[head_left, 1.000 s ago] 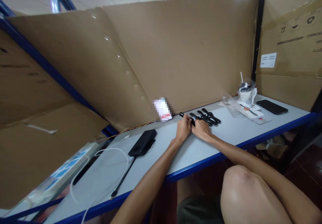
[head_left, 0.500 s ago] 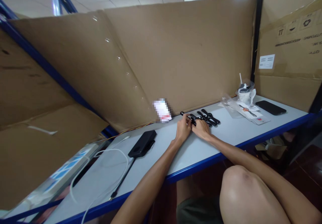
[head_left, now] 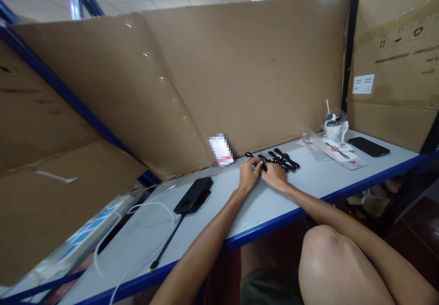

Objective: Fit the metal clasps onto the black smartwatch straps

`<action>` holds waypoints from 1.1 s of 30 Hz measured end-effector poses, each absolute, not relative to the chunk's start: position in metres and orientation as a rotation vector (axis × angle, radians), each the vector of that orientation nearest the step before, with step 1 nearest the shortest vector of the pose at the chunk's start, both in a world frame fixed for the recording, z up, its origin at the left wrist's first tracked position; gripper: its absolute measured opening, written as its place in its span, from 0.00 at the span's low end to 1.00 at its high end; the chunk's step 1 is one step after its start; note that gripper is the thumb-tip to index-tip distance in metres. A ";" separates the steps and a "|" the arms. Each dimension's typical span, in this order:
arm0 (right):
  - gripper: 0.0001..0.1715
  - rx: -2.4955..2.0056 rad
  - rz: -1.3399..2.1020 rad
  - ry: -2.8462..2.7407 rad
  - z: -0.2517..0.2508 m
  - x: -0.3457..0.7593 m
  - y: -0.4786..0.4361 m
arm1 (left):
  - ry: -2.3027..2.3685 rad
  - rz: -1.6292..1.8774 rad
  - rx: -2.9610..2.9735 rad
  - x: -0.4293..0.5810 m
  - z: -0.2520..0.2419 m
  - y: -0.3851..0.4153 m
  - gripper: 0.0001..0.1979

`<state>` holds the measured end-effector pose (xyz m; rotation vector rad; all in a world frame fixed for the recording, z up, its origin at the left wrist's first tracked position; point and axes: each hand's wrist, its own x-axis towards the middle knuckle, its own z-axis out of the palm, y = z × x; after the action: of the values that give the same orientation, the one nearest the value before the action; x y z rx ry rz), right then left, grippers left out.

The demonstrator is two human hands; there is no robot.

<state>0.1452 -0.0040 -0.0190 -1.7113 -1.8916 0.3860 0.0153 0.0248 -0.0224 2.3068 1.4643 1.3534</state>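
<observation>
My left hand [head_left: 249, 175] is closed, its fingers bent around a glossy black handled piece [head_left: 248, 154] whose rounded end sticks out past them. Touching it from the other side, my right hand [head_left: 275, 175] has its fingertips pinched on the same piece, and the part between the hands is mostly covered. Just beyond the right hand, several similar black handled pieces [head_left: 287, 158] lie side by side on the grey tabletop [head_left: 260, 209]. Their exact kind is too small to make out.
A pixelated upright card or screen [head_left: 221, 150] leans on the cardboard wall [head_left: 240, 76]. Left lie a black power bank [head_left: 194, 195] and a white cable [head_left: 173, 218]. Rightward are flat printed packages [head_left: 343, 153], a plastic cup [head_left: 332, 130] and a black phone [head_left: 369, 146]. A blue edge [head_left: 274, 223] borders the table.
My left fingers have shifted slightly around the black piece. My right hand stays nearly in place, and the other pieces lie as before.
</observation>
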 end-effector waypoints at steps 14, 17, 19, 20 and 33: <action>0.21 -1.706 0.421 -1.868 -0.021 0.148 0.001 | 1.286 1.426 2.413 0.016 -0.019 0.018 0.17; 0.21 -1.722 0.441 -1.849 -0.020 0.149 0.001 | 1.410 1.400 2.404 0.015 -0.020 0.021 0.18; 0.21 -1.731 0.448 -1.837 -0.020 0.149 0.001 | 1.474 1.421 2.357 0.014 -0.021 0.023 0.18; 0.21 -1.733 0.448 -1.836 -0.019 0.149 0.001 | 1.486 1.435 2.338 0.014 -0.021 0.023 0.19; 0.21 -1.756 0.456 -1.839 -0.015 0.151 0.002 | 1.445 1.387 2.346 0.018 -0.015 0.018 0.18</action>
<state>0.1510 0.0017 -0.0153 -1.7559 -1.8387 0.4558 0.0182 0.0184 -0.0152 2.3462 1.4451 1.3867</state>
